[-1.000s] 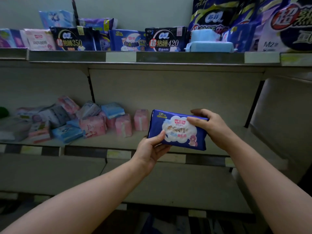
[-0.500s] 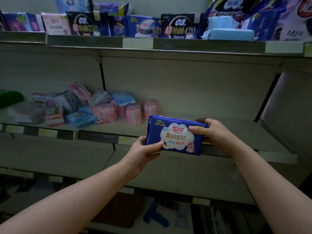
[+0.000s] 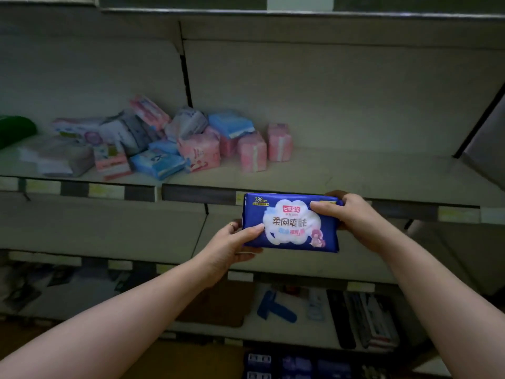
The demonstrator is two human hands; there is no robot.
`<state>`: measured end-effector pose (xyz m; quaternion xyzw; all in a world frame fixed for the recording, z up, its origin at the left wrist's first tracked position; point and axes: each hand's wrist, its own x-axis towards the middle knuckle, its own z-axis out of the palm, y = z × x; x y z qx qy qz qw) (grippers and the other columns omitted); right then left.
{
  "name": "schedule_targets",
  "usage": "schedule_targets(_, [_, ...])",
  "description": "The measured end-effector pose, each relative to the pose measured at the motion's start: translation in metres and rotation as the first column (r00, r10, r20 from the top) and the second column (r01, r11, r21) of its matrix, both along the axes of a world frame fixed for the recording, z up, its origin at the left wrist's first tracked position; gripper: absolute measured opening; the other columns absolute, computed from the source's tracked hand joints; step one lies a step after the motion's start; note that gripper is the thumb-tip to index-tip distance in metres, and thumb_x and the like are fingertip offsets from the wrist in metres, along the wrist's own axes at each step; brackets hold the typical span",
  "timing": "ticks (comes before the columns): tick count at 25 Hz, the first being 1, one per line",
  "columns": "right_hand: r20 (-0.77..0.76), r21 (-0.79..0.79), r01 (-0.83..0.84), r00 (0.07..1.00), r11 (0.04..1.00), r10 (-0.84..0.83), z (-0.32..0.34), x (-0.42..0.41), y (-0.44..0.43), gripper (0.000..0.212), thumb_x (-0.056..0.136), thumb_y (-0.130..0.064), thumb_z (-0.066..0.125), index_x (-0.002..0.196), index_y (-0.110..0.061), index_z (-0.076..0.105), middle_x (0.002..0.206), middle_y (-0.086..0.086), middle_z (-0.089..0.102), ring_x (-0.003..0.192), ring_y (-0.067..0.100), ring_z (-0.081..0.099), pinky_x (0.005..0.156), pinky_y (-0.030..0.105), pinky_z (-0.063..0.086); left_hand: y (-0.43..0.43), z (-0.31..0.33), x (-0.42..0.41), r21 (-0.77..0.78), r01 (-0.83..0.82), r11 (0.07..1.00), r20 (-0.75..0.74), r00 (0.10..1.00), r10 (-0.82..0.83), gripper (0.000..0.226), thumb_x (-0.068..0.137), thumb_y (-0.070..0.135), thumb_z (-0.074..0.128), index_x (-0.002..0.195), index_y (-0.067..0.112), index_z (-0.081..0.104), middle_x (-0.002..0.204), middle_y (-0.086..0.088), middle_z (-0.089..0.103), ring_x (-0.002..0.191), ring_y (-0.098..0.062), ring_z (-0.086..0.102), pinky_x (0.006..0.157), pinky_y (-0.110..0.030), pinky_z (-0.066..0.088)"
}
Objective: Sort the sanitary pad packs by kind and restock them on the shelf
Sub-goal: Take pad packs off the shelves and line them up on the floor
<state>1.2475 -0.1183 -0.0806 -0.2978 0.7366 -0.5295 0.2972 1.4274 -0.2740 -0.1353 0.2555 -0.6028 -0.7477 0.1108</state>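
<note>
I hold a dark blue pad pack (image 3: 289, 236) marked 338 mm, with a white cloud label, in front of the middle shelf's front edge (image 3: 382, 206). My left hand (image 3: 229, 247) grips its left end, thumb on the front. My right hand (image 3: 347, 217) grips its right end from above. On the middle shelf to the left lies a jumbled heap of pink pad packs (image 3: 251, 155), light blue pad packs (image 3: 158, 164) and white-grey pad packs (image 3: 125, 132).
The right part of the middle shelf board (image 3: 369, 173) is bare. A green item (image 3: 13, 129) lies at the far left. Lower shelves hold a blue razor-like item (image 3: 273, 307) and dark flat packs (image 3: 363, 321). A grey side panel (image 3: 486, 149) closes the right.
My view has tilted down, so the top shelf with its dark packs has left the frame. Both hands have lowered the blue pack to the middle shelf's front edge.
</note>
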Motion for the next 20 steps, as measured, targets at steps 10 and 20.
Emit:
schedule_targets(10, [0.129, 0.136, 0.006, 0.991, 0.991, -0.023, -0.097, 0.036, -0.029, 0.048, 0.072, -0.02, 0.076, 0.115, -0.014, 0.054, 0.103, 0.005, 0.066, 0.086, 0.019, 0.067, 0.07, 0.033, 0.057, -0.037, -0.073, 0.045, 0.101, 0.037, 0.994, 0.167, 0.985, -0.054, 0.052, 0.069, 0.018, 0.075, 0.114, 0.019, 0.051, 0.11, -0.006, 0.066, 0.101, -0.02, 0.064, 0.081, -0.029, 0.052])
schedule_targets(20, [0.159, 0.173, -0.079, 0.986, 0.982, 0.052, -0.243, 0.032, -0.016, 0.055, 0.064, -0.006, 0.082, 0.102, -0.03, 0.05, 0.107, -0.009, 0.056, 0.095, 0.004, 0.056, 0.075, 0.019, 0.052, -0.019, -0.216, 0.031, -0.036, 0.015, 0.999, 0.352, 0.936, -0.002, 0.074, 0.067, -0.005, 0.075, 0.129, 0.018, 0.041, 0.11, 0.007, 0.058, 0.101, -0.012, 0.057, 0.079, -0.023, 0.053])
